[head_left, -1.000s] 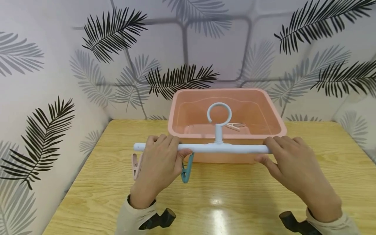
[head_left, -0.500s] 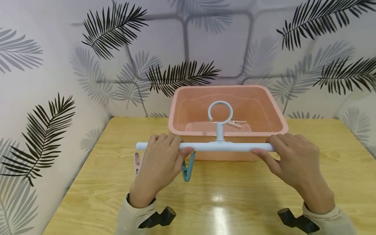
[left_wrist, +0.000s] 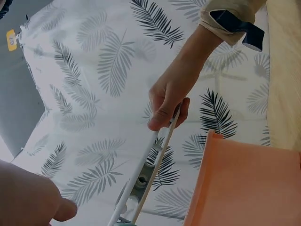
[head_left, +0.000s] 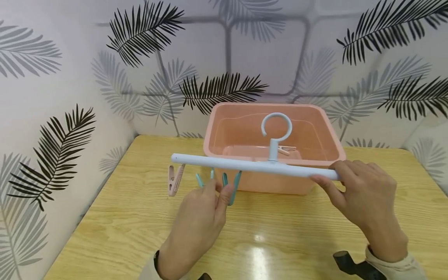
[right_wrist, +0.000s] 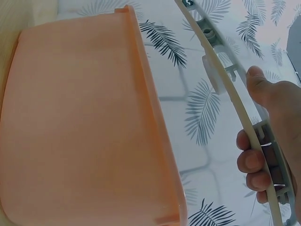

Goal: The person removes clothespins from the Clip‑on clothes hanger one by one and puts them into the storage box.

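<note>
Dropped left hand (head_left: 201,214) to teal clip (head_left: 234,192), pinching; gripped hanger (head_left: 245,165) with right hand (head_left: 365,190); faced leaf-print wall (head_left: 264,50) beyond wooden table (head_left: 290,229), twelve o'clock.

Both sleeves (head_left: 397,266) were plain beige, the right one creased near its cuff. A black strap (head_left: 367,269) crossed it, ending in a blunt, angular black block (head_left: 344,262). The fingers (head_left: 346,174) were bare.
</note>
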`<state>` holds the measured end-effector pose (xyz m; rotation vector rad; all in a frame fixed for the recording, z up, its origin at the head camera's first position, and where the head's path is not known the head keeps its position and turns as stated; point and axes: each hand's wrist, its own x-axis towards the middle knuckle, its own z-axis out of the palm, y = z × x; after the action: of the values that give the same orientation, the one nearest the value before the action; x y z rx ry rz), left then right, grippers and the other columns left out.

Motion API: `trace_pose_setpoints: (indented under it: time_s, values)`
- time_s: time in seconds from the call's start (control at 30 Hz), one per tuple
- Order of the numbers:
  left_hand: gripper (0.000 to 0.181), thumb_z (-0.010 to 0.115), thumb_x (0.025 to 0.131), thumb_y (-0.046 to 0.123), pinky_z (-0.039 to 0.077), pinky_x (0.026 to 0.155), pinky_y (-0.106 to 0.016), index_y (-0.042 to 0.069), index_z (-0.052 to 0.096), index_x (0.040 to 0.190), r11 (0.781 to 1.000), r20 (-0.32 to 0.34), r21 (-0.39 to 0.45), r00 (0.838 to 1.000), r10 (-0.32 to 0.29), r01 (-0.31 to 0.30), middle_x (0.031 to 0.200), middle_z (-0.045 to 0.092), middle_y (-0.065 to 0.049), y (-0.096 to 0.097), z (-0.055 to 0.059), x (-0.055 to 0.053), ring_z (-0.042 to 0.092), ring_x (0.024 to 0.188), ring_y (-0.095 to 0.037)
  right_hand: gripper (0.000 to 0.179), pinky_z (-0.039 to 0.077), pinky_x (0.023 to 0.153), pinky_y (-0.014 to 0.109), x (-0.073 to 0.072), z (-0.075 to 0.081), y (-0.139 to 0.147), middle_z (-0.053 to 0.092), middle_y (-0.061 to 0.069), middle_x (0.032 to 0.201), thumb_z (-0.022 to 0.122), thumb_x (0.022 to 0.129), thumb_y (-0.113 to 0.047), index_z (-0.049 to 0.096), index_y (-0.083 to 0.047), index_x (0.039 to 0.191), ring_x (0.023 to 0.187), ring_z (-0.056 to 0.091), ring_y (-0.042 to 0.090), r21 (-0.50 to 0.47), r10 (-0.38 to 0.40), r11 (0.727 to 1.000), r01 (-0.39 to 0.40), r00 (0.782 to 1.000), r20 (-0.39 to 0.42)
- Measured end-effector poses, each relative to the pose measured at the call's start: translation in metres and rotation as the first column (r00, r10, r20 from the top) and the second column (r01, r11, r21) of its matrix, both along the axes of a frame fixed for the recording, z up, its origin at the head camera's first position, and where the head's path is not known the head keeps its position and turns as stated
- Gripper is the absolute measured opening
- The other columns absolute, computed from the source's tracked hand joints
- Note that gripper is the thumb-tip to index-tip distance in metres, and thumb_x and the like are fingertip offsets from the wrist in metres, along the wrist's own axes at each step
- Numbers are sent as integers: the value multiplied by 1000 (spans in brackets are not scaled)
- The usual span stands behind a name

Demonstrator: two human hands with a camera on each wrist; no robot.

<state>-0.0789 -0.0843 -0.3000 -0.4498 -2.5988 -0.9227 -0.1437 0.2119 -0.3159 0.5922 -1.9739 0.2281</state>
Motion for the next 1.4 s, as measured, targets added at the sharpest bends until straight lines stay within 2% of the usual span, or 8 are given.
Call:
trace_pose_setpoints:
  time_s: [0.1, 0.27, 0.47, 0.6, 0.8, 0.9, 1.03, 1.4]
  values:
    - [53, 34, 105, 37, 38, 38, -21, -11, 57, 109, 999, 161, 45, 987, -16, 9, 53, 47, 3, 0, 0, -2, 41, 39, -2, 66, 17, 39, 29, 2, 2, -1, 34, -3, 49, 38, 93, -68, 46, -11, 61, 39, 24, 15, -3, -3, 1000, 3, 1000, -5]
    - [49, 39, 105, 33, 49, 46, -26, -9, 44, 130, 989, 207, 125, 973, -105, 80, 67, 60, -6, -1, -4, -11, 55, 47, -10, 65, 16, 39, 29, 3, 4, -2, 33, -4, 49, 39, 93, -67, 46, -11, 61, 40, 23, 14, -9, 3, 1000, -4, 1000, -8]
    - [46, 50, 101, 33, 51, 44, -27, -1, 41, 129, 912, 256, 400, 944, -209, 94, 76, 64, -8, -1, -8, -20, 61, 50, -11, 65, 17, 40, 29, 4, 1, -1, 35, -3, 50, 38, 93, -67, 48, -10, 63, 40, 23, 15, 2, -5, 1000, 5, 1000, 27]
    - [35, 61, 96, 20, 51, 50, -23, -4, 52, 119, 927, 186, 359, 964, -189, 113, 76, 63, -6, -1, -8, -19, 59, 45, -5, 66, 17, 40, 29, 3, -1, 0, 35, -3, 50, 38, 93, -68, 50, -10, 64, 41, 23, 15, 7, -12, 1000, 11, 999, 47]
    - [15, 71, 88, 9, 40, 48, -20, 2, 58, 85, 994, -26, 107, 999, -32, 35, 65, 50, 1, 1, -8, -16, 48, 52, -5, 66, 19, 41, 30, 3, -2, 0, 34, -4, 51, 36, 92, -70, 44, -12, 62, 42, 26, 15, 26, -14, 1000, 12, 996, 90]
    - [17, 73, 86, 9, 46, 52, -27, 0, 60, 90, 999, -170, -4, 984, 45, -46, 70, 55, -4, 4, -11, -14, 54, 60, -14, 65, 18, 40, 29, 3, -2, -2, 33, -5, 51, 34, 92, -70, 42, -13, 62, 42, 25, 14, 36, -23, 999, 19, 995, 99]
    - [22, 74, 84, 4, 49, 46, -32, -2, 58, 98, 995, -315, -54, 947, 58, -79, 68, 62, -10, 7, -12, -12, 61, 53, -19, 66, 14, 38, 27, 4, -1, -5, 30, -6, 50, 32, 92, -70, 42, -14, 61, 41, 20, 12, 40, -23, 999, 20, 997, 67]
    - [20, 79, 73, -4, 46, 40, -27, -3, 61, 80, 990, -468, -52, 879, 90, -129, 59, 64, -10, 14, -23, -19, 59, 43, -15, 68, 13, 36, 30, 5, -3, -9, 30, -2, 48, 29, 92, -72, 37, -13, 59, 36, 23, 18, 36, -53, 998, 51, 998, 43]
